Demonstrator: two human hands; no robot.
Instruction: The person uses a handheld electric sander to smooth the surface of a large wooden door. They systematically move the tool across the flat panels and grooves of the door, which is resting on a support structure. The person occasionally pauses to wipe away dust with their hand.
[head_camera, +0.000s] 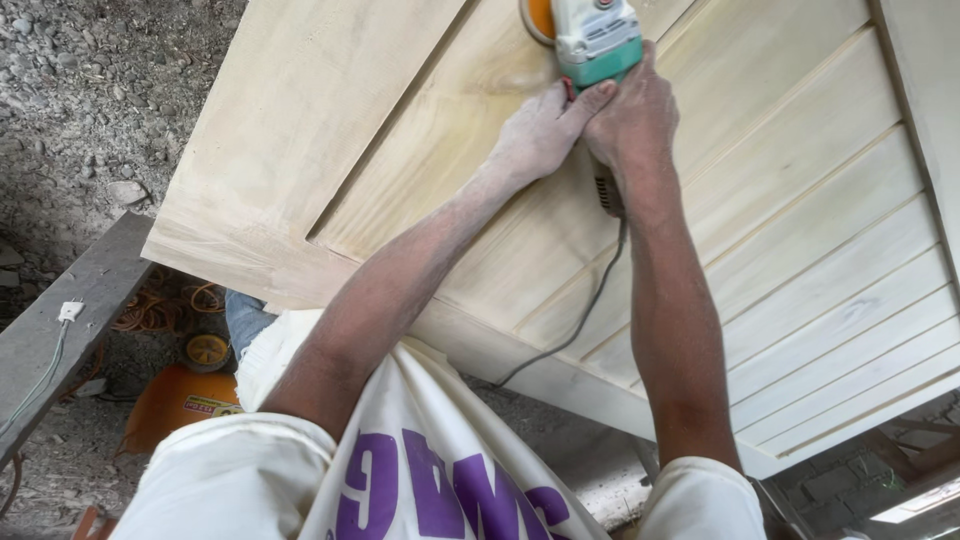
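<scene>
A pale, unfinished wooden door (800, 230) with grooved panels lies flat in front of me. On its far panel rests a green and white power sander (596, 38) with an orange disc at its left side. My left hand (540, 130), dusted white, grips the sander's rear from the left. My right hand (632, 118) wraps the same grip from the right. The sander's grey cord (585, 315) runs back over the door between my forearms and off the near edge.
Gravel ground (90, 90) lies to the left. A grey plank (70, 320) with a white cable crosses the lower left. An orange machine (180, 395) and coiled orange cord (150, 310) sit under the door's near corner. Concrete blocks (840, 480) show at lower right.
</scene>
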